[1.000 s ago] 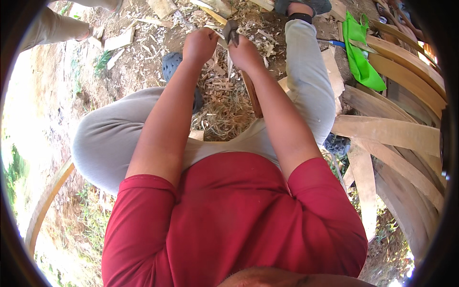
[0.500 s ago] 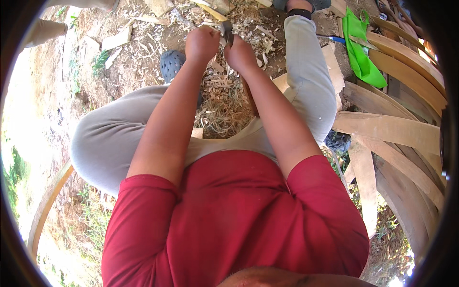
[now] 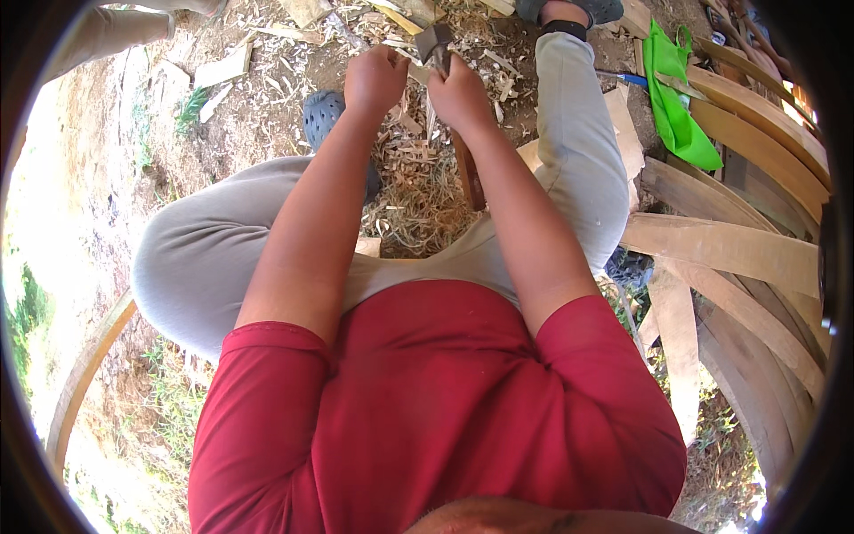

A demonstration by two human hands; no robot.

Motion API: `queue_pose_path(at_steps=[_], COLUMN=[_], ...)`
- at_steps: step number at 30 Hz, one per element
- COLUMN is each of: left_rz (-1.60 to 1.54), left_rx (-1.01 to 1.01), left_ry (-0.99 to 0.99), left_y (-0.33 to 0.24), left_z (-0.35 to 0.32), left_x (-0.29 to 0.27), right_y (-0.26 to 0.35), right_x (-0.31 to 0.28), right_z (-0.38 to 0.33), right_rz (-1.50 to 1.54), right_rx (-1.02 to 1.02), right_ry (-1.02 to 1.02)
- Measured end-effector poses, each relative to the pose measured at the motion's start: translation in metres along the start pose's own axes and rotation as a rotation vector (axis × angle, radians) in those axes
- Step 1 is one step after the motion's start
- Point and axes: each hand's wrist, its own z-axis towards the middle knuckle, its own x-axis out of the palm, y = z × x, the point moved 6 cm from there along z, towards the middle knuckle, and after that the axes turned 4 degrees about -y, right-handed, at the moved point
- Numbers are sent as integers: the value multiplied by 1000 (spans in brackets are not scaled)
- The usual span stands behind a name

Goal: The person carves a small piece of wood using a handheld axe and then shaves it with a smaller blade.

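While wood shavings lie curled, right hand grips wooden-handled hatchet.

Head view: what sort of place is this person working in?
Probably an outdoor woodworking spot on bare ground: pale wood shavings litter the dirt, curved wooden planks are stacked beside the person, and the right hand grips a wooden-handled hatchet.

Bright green fabric bag, crumpled and soft, lay on curved wooden planks at upper right, no labels, signs or screens were visible
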Motion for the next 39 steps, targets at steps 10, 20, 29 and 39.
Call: queue_pose_path(at_steps=[10, 20, 29, 39], left_rz=[-36, -38, -27, -32], left_rx=[-5, 10, 52, 209], left_ry=[29, 40, 136, 114], left_y=[0, 0, 5, -8], left_z=[2, 4, 7, 9], left_x=[8, 9, 4, 3], right_y=[0, -22, 0, -18], right_x=[2, 11, -15, -1], right_z=[-2, 8, 0, 13], right_rz=[-7, -4, -52, 30], right_rx=[-103, -39, -64, 32], right_ry=[-82, -29, -41, 5])
